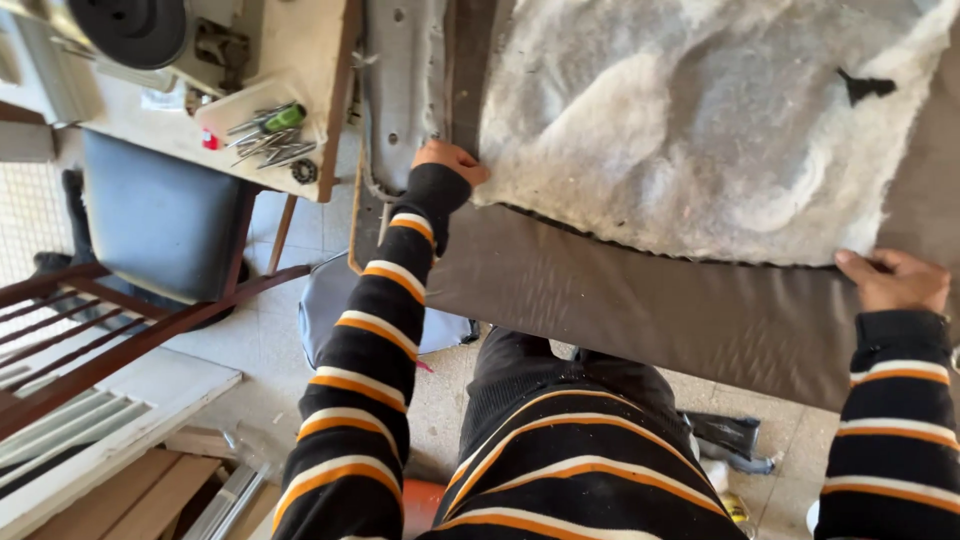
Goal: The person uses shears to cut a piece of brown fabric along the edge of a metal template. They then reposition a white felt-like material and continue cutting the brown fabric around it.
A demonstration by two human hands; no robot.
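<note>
A sheet of fluffy white wadding (700,120) lies on a dark brown sheet of leather-like material (640,310) that hangs over the table's near edge. My left hand (448,160) pinches the wadding's lower left corner where it meets the brown sheet. At the lower right edge of the wadding, my right hand (895,280) presses down with its fingers curled on the brown sheet. Both arms wear black sleeves with orange and white stripes.
A grey metal strip (405,90) runs along the left side of the work. At the upper left stands a wooden bench with a white tray of screwdrivers and bits (265,130). A dark red wooden frame (90,340) and a grey seat cushion (160,215) stand at left.
</note>
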